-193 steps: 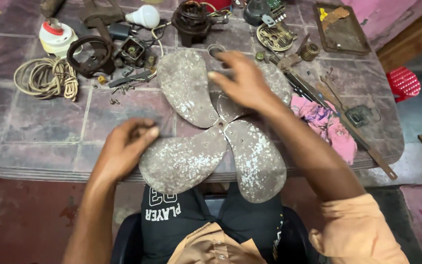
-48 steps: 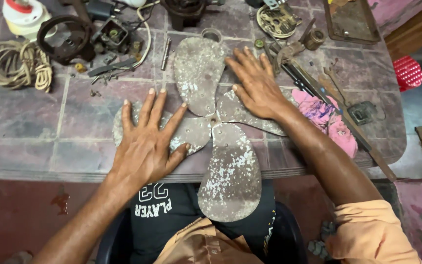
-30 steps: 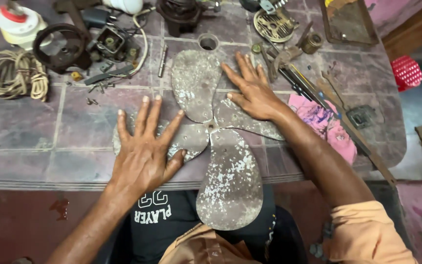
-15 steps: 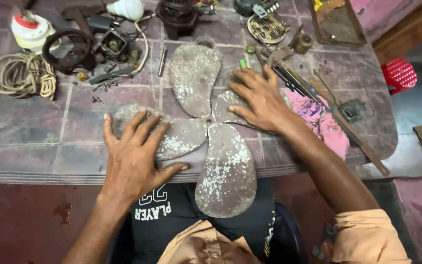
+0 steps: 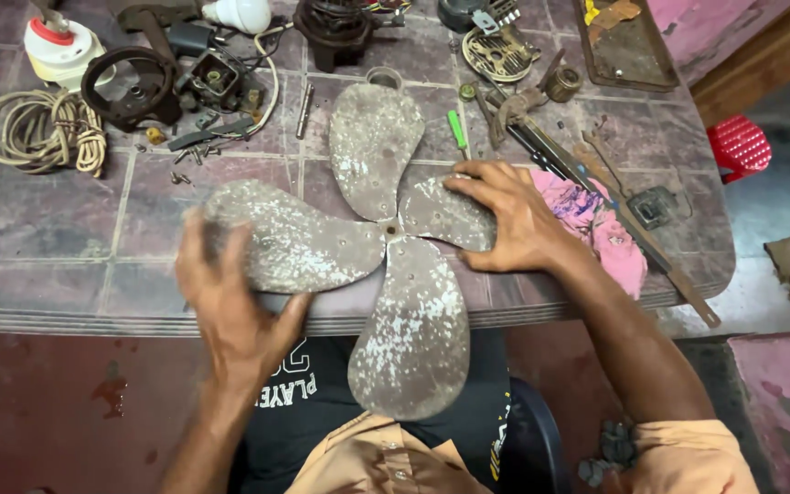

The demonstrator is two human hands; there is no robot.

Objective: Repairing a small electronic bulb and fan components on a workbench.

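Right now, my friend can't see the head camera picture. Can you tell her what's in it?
Two hands press a worn four-bladed metal fan blade flat on a tiled table: left hand on the left blade, right hand on the right. Cord and tools lie behind.

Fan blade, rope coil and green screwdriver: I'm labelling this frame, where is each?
fan blade (image 5: 372,240), head view, centre hub.
rope coil (image 5: 34,131), head view, middle of the loops.
green screwdriver (image 5: 456,130), head view, its handle.
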